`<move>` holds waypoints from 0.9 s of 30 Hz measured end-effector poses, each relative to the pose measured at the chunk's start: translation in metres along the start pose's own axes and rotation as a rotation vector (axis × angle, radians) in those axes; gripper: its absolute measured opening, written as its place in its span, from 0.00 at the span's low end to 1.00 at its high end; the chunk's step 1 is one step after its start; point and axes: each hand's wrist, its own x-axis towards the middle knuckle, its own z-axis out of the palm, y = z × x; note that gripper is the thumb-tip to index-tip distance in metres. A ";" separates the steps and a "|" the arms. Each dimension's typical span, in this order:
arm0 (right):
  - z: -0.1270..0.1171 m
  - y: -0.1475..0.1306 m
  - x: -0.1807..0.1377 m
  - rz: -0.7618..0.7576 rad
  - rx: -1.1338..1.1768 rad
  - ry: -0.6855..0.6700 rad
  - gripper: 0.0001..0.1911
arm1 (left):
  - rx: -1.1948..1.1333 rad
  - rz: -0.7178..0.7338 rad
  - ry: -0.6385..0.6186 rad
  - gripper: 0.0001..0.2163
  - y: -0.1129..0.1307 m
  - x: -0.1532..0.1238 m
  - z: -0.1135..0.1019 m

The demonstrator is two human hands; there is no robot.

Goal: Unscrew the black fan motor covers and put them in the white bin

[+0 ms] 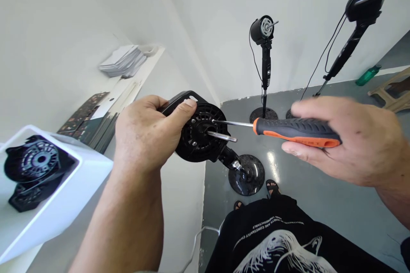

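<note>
Two hands are working mid-frame. L hand (144, 134) is wrapping round the black motor head (198, 136), thumb pressing across its top edge and fingers curling behind the housing, a firm closed grip. R hand (346, 140), slightly blurred, is clamping shut on the screwdriver (296, 131) by its black-and-orange handle, fingers folding underneath.

The screwdriver's metal blade is running level and pointing left, its tip meeting the round vented front face of the motor head just above the threaded shaft (222, 137), which is sticking out of the centre twd the right. The motor head is sitting between the two hands, abt chest height. Its neck is angling down to a round black base (248, 175) on the grey floor, right beside the person's sandalled feet (273, 187). A black printed shirt (282, 239) is filling the bottom edge.

Further out, a stand fan (264, 30) w/o blades or guard is standing upright by the white wall, cord hanging down its pole. A second fan (368, 0) is leaning at far right, motor at top corner. At far left a white bin (80, 179) is holding black fan parts (35, 166). Behind it, a stack of flat sheets (123, 62) is lying on a ledge. A green bottle (367, 75) and a tan stool (392, 89) are sitting at the right wall.
</note>
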 end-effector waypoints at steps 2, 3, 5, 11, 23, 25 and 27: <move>-0.001 0.000 0.003 -0.024 -0.026 -0.039 0.13 | 0.010 0.001 0.000 0.17 0.001 -0.002 -0.001; -0.002 0.001 0.005 0.019 0.010 -0.062 0.15 | 0.022 0.001 0.002 0.17 0.001 -0.002 -0.001; -0.002 0.006 0.009 0.160 0.138 -0.080 0.19 | 0.045 0.004 0.008 0.17 0.001 -0.003 -0.001; -0.001 0.012 0.013 0.206 0.196 -0.130 0.17 | 0.041 -0.003 0.010 0.17 0.005 0.000 0.001; -0.018 0.022 0.023 0.281 0.277 -0.343 0.20 | 0.096 0.033 -0.015 0.17 0.012 -0.002 0.002; -0.020 0.021 0.027 0.387 0.318 -0.401 0.18 | 0.096 0.030 -0.015 0.16 0.013 -0.003 0.002; -0.020 0.019 0.028 0.433 0.314 -0.359 0.16 | 0.090 0.023 -0.014 0.16 0.013 -0.005 0.003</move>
